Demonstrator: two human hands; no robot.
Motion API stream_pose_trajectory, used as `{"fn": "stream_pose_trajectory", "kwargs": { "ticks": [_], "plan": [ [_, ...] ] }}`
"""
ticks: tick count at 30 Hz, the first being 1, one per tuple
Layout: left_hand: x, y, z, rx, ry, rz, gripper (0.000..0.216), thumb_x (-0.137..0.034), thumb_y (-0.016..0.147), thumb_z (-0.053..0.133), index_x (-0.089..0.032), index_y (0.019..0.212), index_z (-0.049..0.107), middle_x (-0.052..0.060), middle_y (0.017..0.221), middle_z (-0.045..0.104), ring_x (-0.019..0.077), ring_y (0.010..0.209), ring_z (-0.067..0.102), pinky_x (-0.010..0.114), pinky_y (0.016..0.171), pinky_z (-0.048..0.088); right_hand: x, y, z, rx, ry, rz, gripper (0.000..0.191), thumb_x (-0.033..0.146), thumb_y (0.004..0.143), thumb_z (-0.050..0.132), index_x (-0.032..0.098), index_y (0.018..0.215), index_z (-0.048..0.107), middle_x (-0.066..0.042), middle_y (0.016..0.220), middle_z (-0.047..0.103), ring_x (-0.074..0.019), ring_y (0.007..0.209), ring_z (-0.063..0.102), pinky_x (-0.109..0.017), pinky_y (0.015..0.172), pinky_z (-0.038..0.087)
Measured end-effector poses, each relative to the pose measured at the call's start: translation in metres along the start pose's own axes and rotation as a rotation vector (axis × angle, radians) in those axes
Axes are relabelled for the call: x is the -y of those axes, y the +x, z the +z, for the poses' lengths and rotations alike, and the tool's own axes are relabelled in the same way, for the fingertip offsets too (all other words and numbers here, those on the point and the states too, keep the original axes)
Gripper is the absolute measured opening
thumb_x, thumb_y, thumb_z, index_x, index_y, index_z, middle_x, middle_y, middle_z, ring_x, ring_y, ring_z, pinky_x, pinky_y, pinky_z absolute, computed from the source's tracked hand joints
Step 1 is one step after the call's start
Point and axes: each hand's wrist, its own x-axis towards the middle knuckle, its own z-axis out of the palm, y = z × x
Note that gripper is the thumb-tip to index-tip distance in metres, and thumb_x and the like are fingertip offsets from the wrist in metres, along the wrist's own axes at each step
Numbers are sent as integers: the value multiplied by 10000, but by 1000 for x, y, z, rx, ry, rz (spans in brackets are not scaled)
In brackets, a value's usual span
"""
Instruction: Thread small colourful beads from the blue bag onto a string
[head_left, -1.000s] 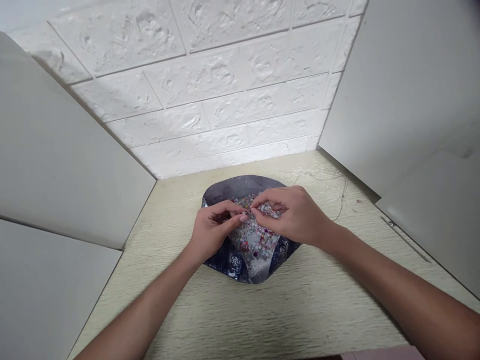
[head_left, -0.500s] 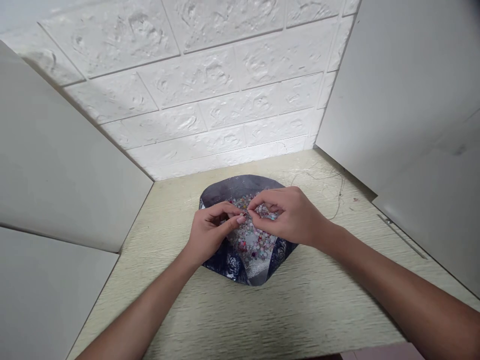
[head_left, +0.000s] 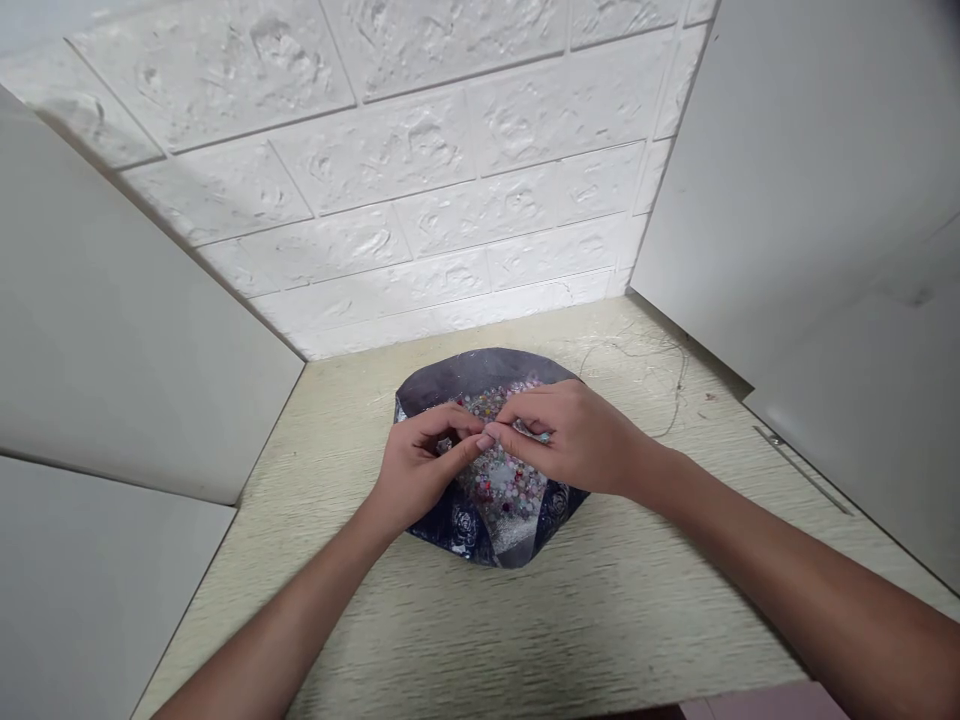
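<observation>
Loose beads [head_left: 508, 480] in clear, pink, red and white fill the middle of a dark blue, shallow bowl-like holder [head_left: 491, 366] with a silvery rose pattern on its sides. Over the beads, my left hand [head_left: 424, 460] is closed in a pinch of thumb and forefinger. From the other side my right hand [head_left: 581, 435] pinches too, its fingertips touching those of the left. Whatever lies between the fingertips is hidden by them and too small to name.
The holder stands on a pale wood-grain tabletop [head_left: 360, 620]. Thin thread [head_left: 679, 385] lies loosely at the back right. A narrow metal strip [head_left: 802, 470] runs along the right. A white brick-pattern wall [head_left: 450, 200] and grey panels [head_left: 135, 300] close in the sides.
My right fingertips have moved slightly left and down and now meet the left ones. A tiny dark red piece seen at the left fingertips is now covered.
</observation>
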Motion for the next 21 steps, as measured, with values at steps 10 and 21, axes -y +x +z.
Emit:
{"fn": "stream_pose_trajectory", "kwargs": {
  "ticks": [10,21],
  "plan": [
    [1,-4,0,41,220,181,46,-143,802,670,-166,840,658,46,833,646,136,762,592,267,679,475,-1,-1,0,182,-47,85,339,315,926,447,167,628,511,32,546,484,-82,521,390,-244,550,257],
    [3,-2,0,52,357,218,44,-182,851,619,-171,811,632,25,792,650,118,722,596,231,648,468,-4,0,-1,225,-30,117,381,363,946,424,167,636,524,25,560,527,-84,533,419,-239,563,275]
  ]
}}
